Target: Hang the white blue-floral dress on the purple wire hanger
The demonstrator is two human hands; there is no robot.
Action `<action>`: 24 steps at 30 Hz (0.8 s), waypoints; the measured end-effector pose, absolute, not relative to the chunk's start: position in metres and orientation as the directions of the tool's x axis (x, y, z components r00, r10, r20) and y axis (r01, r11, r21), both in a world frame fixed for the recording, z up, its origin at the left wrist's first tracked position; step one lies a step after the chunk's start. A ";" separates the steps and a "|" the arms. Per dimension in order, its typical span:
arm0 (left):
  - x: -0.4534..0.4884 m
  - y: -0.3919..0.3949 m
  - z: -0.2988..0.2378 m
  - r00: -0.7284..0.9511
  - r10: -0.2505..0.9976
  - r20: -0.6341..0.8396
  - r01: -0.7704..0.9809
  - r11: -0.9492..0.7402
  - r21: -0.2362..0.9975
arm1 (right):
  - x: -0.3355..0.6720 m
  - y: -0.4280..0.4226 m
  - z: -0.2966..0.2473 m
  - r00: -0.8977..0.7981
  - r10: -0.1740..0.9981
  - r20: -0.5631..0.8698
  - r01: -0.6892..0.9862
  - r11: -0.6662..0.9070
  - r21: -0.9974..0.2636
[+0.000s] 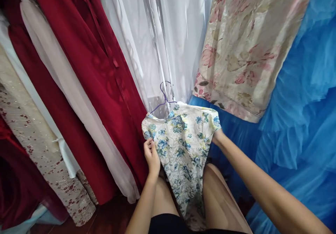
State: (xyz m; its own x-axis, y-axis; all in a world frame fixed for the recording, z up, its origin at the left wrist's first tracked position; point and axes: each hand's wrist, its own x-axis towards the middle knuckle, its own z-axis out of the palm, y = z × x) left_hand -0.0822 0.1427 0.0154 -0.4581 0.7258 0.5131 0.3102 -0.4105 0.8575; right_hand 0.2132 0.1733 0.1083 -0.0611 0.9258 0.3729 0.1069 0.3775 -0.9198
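While the dress (181, 146) is already on the hanger (159, 106), skirt (187, 195) between the legs (217, 192), whether it is hung cannot be told; one sleeve (149, 130) is pinched by the left hand (152, 154); the right hand's (216, 136) grip is hidden.

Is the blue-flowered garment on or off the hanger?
On: the purple hanger rises from the garment at its neckline.

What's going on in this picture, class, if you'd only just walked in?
A person has both hands at a short-sleeved floral garment, which is on a purple hanger. The left hand is at one sleeve's edge, fingers curled; the right hand is mostly hidden by the other sleeve. Red fabric hangs to the left, and ruffled blue fabric is to the right.
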 end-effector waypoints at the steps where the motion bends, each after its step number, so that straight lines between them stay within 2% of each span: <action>1: -0.094 0.146 0.020 -0.461 0.716 0.524 0.320 -0.416 0.851 | 0.220 0.169 0.108 -0.035 0.931 0.363 0.082 0.364 -0.928; 4: -0.113 0.151 0.034 -0.436 0.707 0.557 0.357 -0.432 0.828 | 0.230 0.156 0.113 0.031 0.928 0.372 0.062 0.370 -0.927; 8: -0.114 0.150 0.057 -0.394 0.657 0.643 0.433 -0.484 0.760 | 0.218 0.149 0.133 0.150 0.848 0.508 0.132 0.492 -0.861; 11: -0.115 0.148 0.089 -0.321 0.570 0.756 0.561 -0.529 0.636 | 0.206 0.153 0.162 0.255 0.810 0.528 0.057 0.533 -0.844; 13: -0.120 0.148 0.115 -0.248 0.534 0.808 0.675 -0.503 0.540 | 0.199 0.154 0.184 0.250 0.814 0.524 0.019 0.536 -0.844; 16: -0.129 0.153 0.146 -0.184 0.579 0.795 0.802 -0.379 0.462 | 0.185 0.144 0.208 0.112 0.830 0.546 0.019 0.547 -0.837; 19: -0.136 0.163 0.155 -0.171 0.672 0.720 0.786 -0.348 0.511 | 0.166 0.114 0.217 -0.119 0.781 0.613 0.003 0.617 -0.787; 21: -0.137 0.168 0.151 -0.169 0.752 0.637 0.670 -0.386 0.634 | 0.155 0.089 0.218 -0.377 0.683 0.625 -0.023 0.668 -0.744; 23: -0.133 0.174 0.146 -0.142 0.834 0.533 0.536 -0.387 0.750 | 0.150 0.067 0.214 -0.665 0.516 0.540 -0.075 0.673 -0.736; 24: -0.128 0.177 0.145 -0.122 0.865 0.487 0.490 -0.374 0.787 | 0.148 0.060 0.211 -0.754 0.439 0.489 -0.089 0.669 -0.738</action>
